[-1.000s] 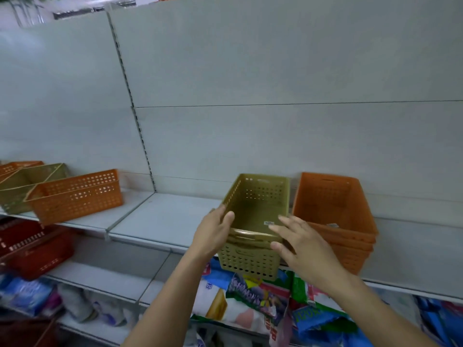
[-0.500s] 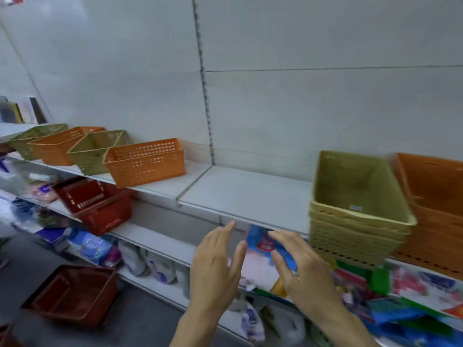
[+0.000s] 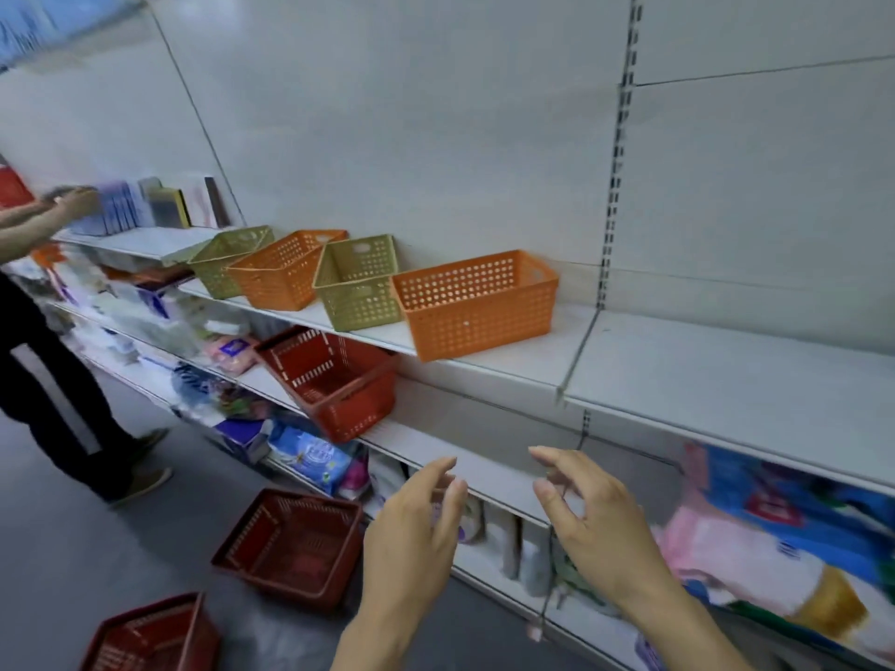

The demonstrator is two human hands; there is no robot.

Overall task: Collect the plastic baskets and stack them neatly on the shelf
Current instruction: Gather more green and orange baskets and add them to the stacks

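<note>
Several loose plastic baskets sit in a row on the upper white shelf [image 3: 678,380]: an orange basket [image 3: 477,305] nearest, then a green basket [image 3: 358,283], another orange basket [image 3: 283,268] and a far green basket [image 3: 225,259]. My left hand [image 3: 411,530] and my right hand [image 3: 588,515] hover empty with fingers apart, low in front of the middle shelf, well below and right of the baskets. The stacked green and orange baskets are out of view.
A red shopping basket [image 3: 334,380] rests on the middle shelf, two more red baskets [image 3: 290,544] [image 3: 155,636] lie on the dark floor. Another person [image 3: 43,331] stands at the left, reaching to the shelf. Packaged goods fill the lower shelves.
My hands let go of the green stack and dropped away from it. The view swung left along the shelf, so the stacks left the frame and the loose baskets came closer.
</note>
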